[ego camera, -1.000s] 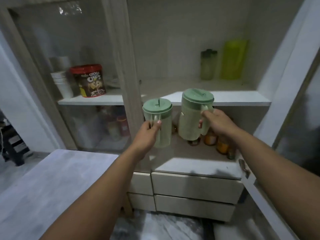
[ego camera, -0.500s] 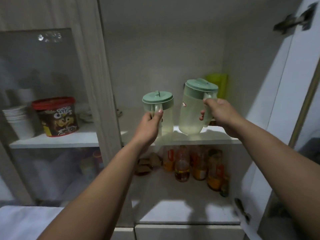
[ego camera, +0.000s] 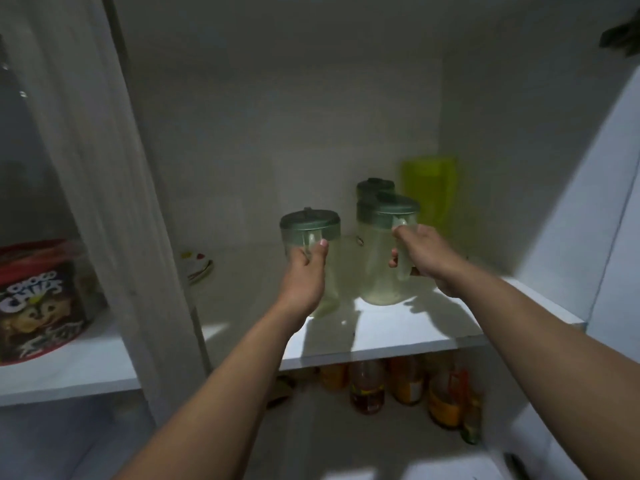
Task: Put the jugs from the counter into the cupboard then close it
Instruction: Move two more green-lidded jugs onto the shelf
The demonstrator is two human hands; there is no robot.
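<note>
Both hands are inside the open cupboard, each clasping a jug handle. The left hand (ego camera: 304, 275) hides much of the smaller jug (ego camera: 311, 230) – its base is barely visible on the shelf (ego camera: 381, 334). The right hand (ego camera: 424, 256) holds the taller jug (ego camera: 379, 258) – whether its base touches is unclear.

You face a dim, pale grey back wall (ego camera: 277, 116) inside the unit, with a white laminate shelf (ego camera: 398, 336) lit brightly along its front edge. To your left stands a light wood-grain upright post (ego camera: 114, 188). Below the shelf, amber glass bottles (ego camera: 367, 389) crowd the shadowed lower compartment.
</note>
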